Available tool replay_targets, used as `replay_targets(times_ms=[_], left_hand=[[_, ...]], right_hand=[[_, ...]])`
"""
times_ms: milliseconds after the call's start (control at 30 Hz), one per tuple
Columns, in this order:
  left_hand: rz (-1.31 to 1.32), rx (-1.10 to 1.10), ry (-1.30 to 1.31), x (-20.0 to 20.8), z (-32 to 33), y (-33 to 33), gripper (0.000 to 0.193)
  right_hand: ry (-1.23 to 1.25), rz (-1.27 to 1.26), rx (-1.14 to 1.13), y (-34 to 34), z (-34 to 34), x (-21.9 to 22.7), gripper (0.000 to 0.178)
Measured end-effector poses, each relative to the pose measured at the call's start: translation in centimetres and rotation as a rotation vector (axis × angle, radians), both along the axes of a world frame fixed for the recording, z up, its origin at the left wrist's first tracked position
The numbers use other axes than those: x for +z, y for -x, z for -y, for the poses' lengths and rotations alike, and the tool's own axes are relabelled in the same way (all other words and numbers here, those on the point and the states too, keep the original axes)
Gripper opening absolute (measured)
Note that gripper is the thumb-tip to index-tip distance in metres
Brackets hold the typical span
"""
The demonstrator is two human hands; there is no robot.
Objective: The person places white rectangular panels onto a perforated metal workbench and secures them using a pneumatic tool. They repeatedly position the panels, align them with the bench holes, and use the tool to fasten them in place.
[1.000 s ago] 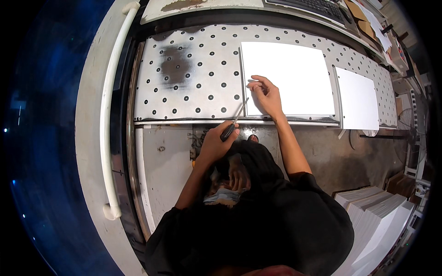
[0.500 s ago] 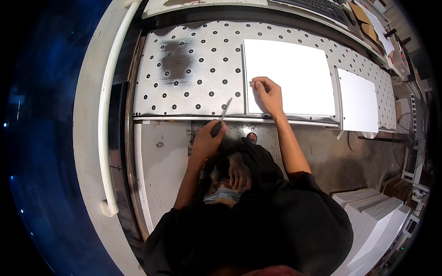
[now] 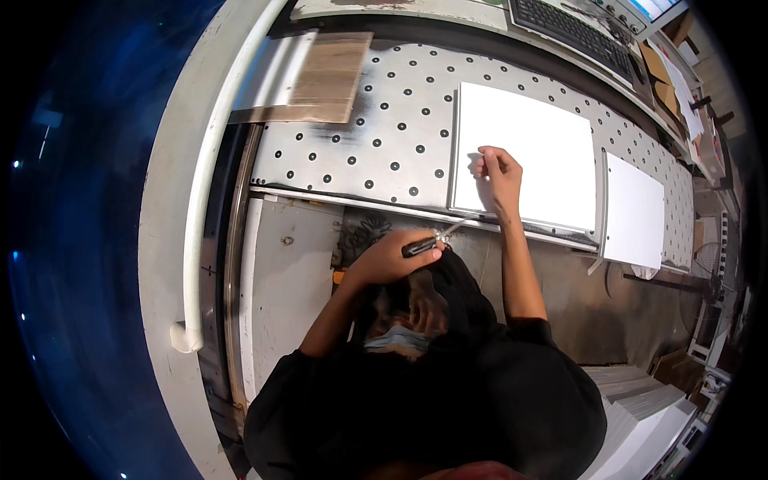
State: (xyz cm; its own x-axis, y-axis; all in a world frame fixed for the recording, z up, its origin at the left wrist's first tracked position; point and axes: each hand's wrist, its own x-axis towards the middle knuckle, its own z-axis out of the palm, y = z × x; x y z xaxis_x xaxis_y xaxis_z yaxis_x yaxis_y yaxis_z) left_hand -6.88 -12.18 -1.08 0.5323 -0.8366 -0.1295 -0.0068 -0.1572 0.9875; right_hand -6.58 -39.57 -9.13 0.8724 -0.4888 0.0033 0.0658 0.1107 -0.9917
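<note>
My left hand (image 3: 398, 256) is closed around the black handle of a slim tool (image 3: 460, 226) with a thin metal shaft, like a screwdriver. It is in front of the table edge, the shaft pointing to the right toward my other wrist. Over the near left part of a stack of white boards (image 3: 532, 144) is my right hand (image 3: 502, 168), its fingers curled together. I cannot make out whether anything is in those fingers. The stack rests on a pale table (image 3: 420, 128) dotted with black holes. A wood-grain board (image 3: 328, 76) lies at the table's far left.
A white rail (image 3: 206, 160) on a pale beam runs along the left. Further right lies another white board (image 3: 634, 210). A keyboard (image 3: 572, 38) sits on the shelf at the back, and stacked pale boards (image 3: 644, 412) stand at the lower right.
The wood-grain board has come into view at the far left, over part of the dark patch. My left hand has moved right, and the tool now points more to the right.
</note>
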Motion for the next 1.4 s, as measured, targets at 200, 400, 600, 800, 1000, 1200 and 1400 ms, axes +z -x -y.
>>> replay_targets(times_ms=[200,400,600,800,1000,1200,1400], left_hand=[[0.003,0.485,0.287,2.4,2.2,-1.3,0.038],[0.538,0.169,0.228,3.7,6.8,-1.6,0.088],[0.817,0.438,-0.223,-4.5,5.2,-14.3,0.095],[0.948,0.667,-0.689,-10.5,0.4,-29.3,0.090],[1.084,0.642,-0.752,-14.0,-0.6,-29.7,0.088],[1.228,0.599,-0.636,-14.2,-0.9,-24.1,0.088],[1.173,0.541,-0.551,-12.7,-1.0,-14.0,0.085]], right_hand=[[0.410,-0.030,0.561,6.0,-8.7,9.4,0.095],[0.436,0.075,-0.114,4.9,-10.1,4.8,0.056],[-0.118,-0.100,-0.306,6.0,-0.6,5.6,0.036],[-0.162,-0.466,0.246,8.9,-3.0,7.0,0.030],[-0.153,-0.483,0.613,9.4,-7.0,8.4,0.025],[0.314,-0.480,0.352,8.6,-7.7,8.7,0.029],[0.564,-0.588,0.306,6.0,-8.1,9.0,0.030]])
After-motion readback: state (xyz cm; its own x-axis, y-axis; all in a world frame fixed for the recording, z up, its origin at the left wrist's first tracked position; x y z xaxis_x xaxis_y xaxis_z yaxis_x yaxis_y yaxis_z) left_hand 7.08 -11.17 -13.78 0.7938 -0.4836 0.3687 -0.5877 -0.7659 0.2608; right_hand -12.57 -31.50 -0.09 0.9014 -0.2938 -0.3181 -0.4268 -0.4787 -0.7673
